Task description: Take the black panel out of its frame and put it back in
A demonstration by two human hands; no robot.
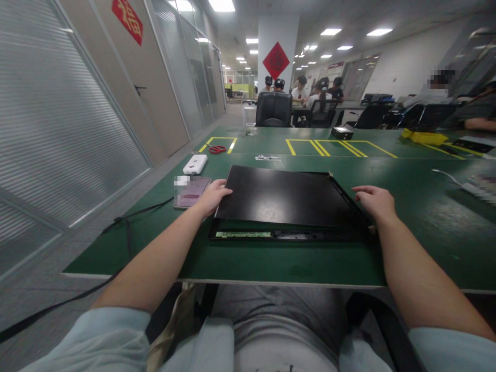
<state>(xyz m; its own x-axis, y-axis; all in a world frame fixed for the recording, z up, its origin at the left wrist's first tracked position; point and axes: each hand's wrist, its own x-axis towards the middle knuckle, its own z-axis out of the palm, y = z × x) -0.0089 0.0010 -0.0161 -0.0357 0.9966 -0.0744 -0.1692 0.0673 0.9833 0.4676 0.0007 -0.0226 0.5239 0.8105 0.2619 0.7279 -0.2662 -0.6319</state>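
A flat black screen panel (279,196) lies tilted over a shallow black frame (310,235) on the table, its left side raised. Along the frame's near edge runs a green circuit board strip (244,234). My left hand (213,198) is closed on the panel's left edge, thumb on top; its other fingers are partly hidden. Just right of the frame, my right hand (374,201) hovers apart from the panel with bent fingers and nothing visible in them.
Left on the green table (294,268) are a phone (191,194), a white power bank (195,164) and red scissors (217,149). A white cable (449,175) lies at right. A black strap (127,227) hangs over the left edge. Other people sit farther back.
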